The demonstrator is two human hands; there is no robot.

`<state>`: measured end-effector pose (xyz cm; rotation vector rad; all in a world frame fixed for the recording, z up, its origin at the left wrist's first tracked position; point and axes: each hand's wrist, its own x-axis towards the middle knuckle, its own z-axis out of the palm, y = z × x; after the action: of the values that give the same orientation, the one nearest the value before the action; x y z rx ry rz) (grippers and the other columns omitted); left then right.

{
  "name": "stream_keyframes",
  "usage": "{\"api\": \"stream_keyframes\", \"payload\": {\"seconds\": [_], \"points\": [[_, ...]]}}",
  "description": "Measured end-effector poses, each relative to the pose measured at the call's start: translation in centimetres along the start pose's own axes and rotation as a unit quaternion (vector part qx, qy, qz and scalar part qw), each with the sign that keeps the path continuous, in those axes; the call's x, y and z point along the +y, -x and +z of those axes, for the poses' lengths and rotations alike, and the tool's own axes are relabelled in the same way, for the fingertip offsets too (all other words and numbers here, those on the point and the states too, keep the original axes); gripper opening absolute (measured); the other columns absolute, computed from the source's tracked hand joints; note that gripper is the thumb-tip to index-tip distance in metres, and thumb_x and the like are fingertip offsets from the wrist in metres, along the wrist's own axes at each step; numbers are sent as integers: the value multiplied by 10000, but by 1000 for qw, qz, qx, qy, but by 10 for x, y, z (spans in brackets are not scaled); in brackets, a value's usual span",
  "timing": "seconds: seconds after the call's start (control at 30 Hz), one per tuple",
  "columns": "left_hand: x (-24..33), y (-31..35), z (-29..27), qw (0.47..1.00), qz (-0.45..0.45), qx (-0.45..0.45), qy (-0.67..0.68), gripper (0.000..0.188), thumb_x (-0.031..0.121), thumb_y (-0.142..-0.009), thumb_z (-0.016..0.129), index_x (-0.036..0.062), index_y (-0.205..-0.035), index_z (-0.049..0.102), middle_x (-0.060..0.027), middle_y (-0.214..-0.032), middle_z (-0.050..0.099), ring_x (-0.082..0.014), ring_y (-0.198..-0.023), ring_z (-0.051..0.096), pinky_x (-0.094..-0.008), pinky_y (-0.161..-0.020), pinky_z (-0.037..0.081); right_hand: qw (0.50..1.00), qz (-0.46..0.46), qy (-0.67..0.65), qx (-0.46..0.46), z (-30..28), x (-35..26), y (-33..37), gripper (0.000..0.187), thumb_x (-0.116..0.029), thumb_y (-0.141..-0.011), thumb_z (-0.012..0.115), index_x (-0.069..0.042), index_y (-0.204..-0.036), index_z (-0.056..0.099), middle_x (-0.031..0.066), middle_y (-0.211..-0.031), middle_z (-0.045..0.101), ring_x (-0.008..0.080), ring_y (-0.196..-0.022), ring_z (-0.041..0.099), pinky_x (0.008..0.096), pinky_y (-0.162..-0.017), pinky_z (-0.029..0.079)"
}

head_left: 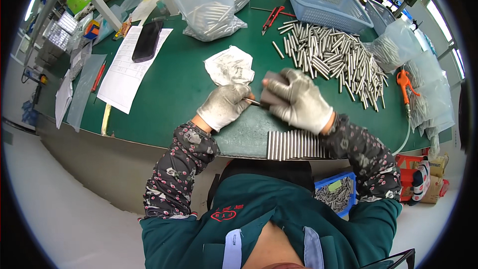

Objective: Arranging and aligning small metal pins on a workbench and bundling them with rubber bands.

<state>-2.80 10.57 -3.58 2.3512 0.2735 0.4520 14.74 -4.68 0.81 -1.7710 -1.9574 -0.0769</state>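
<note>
In a worn white glove, my left hand (223, 106) is closed on a slim metal pin (253, 102), which points to the right. My right hand (302, 100), gloved the same way, grips a flat brown-grey block (269, 95) that looks like a sanding block. The block meets the pin's right end, and the fingers partly hide the contact. Just beyond my left hand lies a crumpled, stained white cloth (229, 66). Below my right hand, a neat row of metal pins (294, 145) lines the table's near edge, partly covered by my right sleeve.
A loose heap of metal pins (331, 57) spreads at the right, before a blue basket (323, 1). Bags of pins (209, 20) stand at the back. Red-handled cutters (272, 19), an orange air gun (404, 87), a phone (148, 42) on paper and a blue bin (352, 197) surround me.
</note>
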Motion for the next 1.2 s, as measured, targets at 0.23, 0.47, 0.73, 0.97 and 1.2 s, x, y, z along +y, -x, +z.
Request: {"api": "stream_keyframes", "payload": {"seconds": [0.23, 0.47, 0.73, 0.97, 1.2], "points": [[6, 2, -1, 998, 19, -5, -52, 118, 100, -814, 662, 42, -896, 601, -130, -812, 608, -308, -769, 612, -362, -676, 480, 1000, -14, 22, -3, -1, 8, -4, 468, -346, -780, 630, -59, -1150, 629, 239, -962, 552, 345, -876, 575, 442, -798, 480], [4, -2, -5, 999, 20, -3, -45, 106, 103, -823, 652, 42, -892, 599, -131, -815, 609, -319, -779, 610, -373, -682, 481, 999, 3, 46, -24, -6, 4, -8, 468, -346, -774, 638, -100, -1170, 613, 221, -994, 548, 346, -905, 571, 432, -812, 475], [1, 2, -3, 999, 22, -15, -40, 98, 102, -833, 647, 39, -907, 630, -121, -810, 632, -284, -774, 627, -348, -691, 492, 999, -25, 37, -15, -5, -9, -4, 476, -352, -780, 627, -74, -1166, 613, 225, -980, 553, 336, -894, 577, 453, -794, 478], [6, -2, -8, 998, -1, -26, -52, 164, 208, -848, 611, 79, -946, 638, -122, -825, 655, -321, -791, 636, -388, -694, 508, 997, -11, 52, -48, -6, -11, -7, 444, -348, -791, 630, -113, -1167, 610, 195, -1004, 549, 323, -922, 563, 433, -775, 471], [9, 0, -8, 998, -15, -49, -48, 166, 216, -853, 600, 79, -941, 633, -129, -819, 649, -328, -788, 631, -399, -690, 502, 998, -32, 55, -13, -1, -5, -1, 465, -355, -793, 607, -88, -1173, 607, 223, -985, 549, 342, -892, 577, 440, -761, 487]]}}
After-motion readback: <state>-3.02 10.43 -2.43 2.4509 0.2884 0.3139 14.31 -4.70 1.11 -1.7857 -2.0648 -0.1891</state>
